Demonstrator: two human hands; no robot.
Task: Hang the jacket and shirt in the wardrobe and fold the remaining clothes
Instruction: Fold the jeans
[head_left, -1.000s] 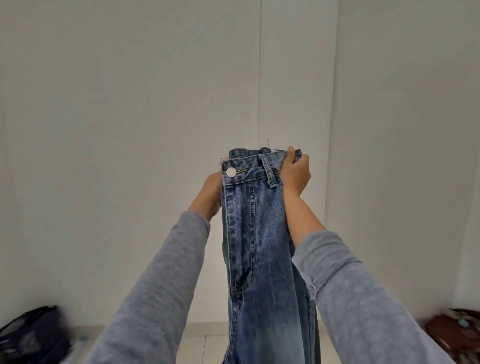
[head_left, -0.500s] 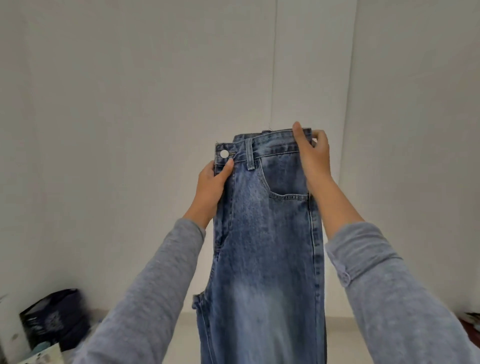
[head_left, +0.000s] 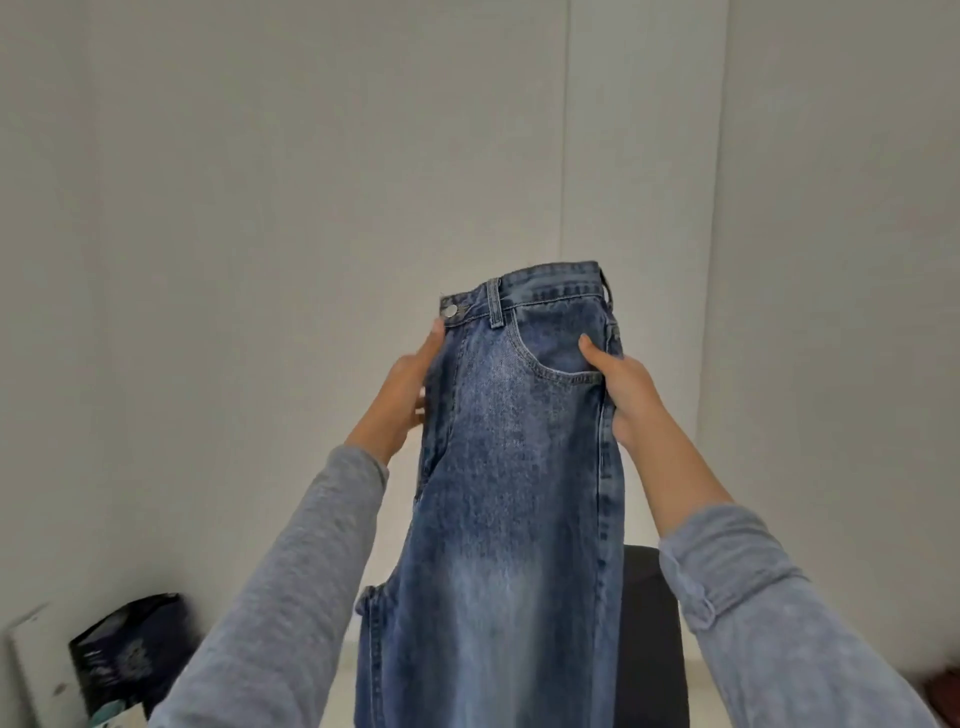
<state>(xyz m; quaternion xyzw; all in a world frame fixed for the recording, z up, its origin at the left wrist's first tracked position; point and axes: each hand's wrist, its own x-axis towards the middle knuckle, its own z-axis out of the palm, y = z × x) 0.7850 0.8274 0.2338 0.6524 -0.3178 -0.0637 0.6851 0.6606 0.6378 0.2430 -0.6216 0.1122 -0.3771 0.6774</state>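
A white wall (head_left: 260, 208) fills the view beyond both hands. In front of it hang the blue jeans (head_left: 514, 493), the task's garment at this point. They are held up in the air between the two hands, waistband above the hands and legs dropping below them out of the picture. The jeans look doubled lengthwise, one leg laid on the other, so only half the front shows. Grey sleeves (head_left: 291, 597) run up from below to both wrists.

The left hand (head_left: 405, 395) grips the fly edge, one finger stretched up toward the waistband and the others curled at the edge. The right hand (head_left: 628, 389) clasps the outer side seam, with its thumb pressed on the front and the remaining fingers hidden behind the denim.

Below the right hand, behind the jeans, stands a black shape (head_left: 649, 623), perhaps a chair back. Far below and outward of the left hand sits a dark bag (head_left: 124, 654). Just above the left fingertip is the metal button (head_left: 450, 310), inward of it a belt loop (head_left: 495, 304), and the front pocket (head_left: 550, 343) opens beside the right thumb.

This reads as the folding step, not the hanging one, and no wardrobe is in view. The halves seem lined up. The next move would call for keeping both edges pinched together while lowering the jeans onto a flat surface, or bringing the hems up to the waistband. No such surface shows here.
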